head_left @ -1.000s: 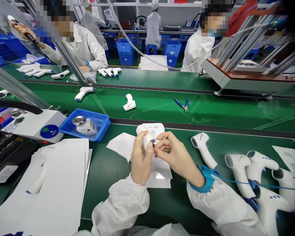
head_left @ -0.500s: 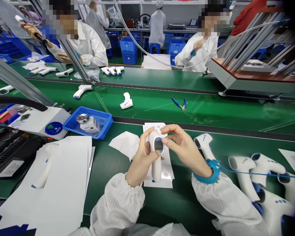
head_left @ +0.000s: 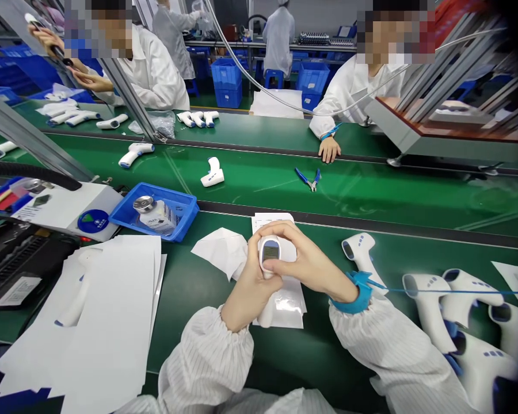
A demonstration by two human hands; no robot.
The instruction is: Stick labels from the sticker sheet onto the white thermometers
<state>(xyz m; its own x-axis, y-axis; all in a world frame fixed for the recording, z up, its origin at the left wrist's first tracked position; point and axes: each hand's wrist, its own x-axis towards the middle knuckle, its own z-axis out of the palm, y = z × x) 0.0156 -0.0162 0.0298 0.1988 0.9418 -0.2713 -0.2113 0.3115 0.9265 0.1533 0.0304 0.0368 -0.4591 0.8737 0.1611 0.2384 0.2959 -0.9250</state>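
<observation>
Infrared thermometer (head_left: pixel 270 250) sits in both hands at near centre: white body, dark display facing up toward the camera, lower body hidden behind the fingers. Left hand (head_left: pixel 251 286) is closed around it from the left; right hand (head_left: pixel 304 265) closes from the right, fingers over the top, thumb lying just below the display. Neither hand is open wide, and the two nearly meet around the unit. Under them lies a printed sheet (head_left: pixel 271 221), with a clear plastic sleeve (head_left: pixel 287 305) toward the near side and crumpled white paper (head_left: pixel 219 251) just left. Blue wrist strap (head_left: pixel 354 294) on the right wrist, its cord running right across a group of white thermometers (head_left: pixel 429 305). Left on the green bench (head_left: pixel 224 356): blue tray (head_left: pixel 185 223) holding a bottle (head_left: pixel 153 215), near a stack of white sheets (head_left: pixel 112 299). Step in hand reads as a close check of the display end, unit held steady. Next move calls for a clear line to the screen, so the thumb needs to stay off it, then a controlled set-down on the sheet, away from the loose paper.
</observation>
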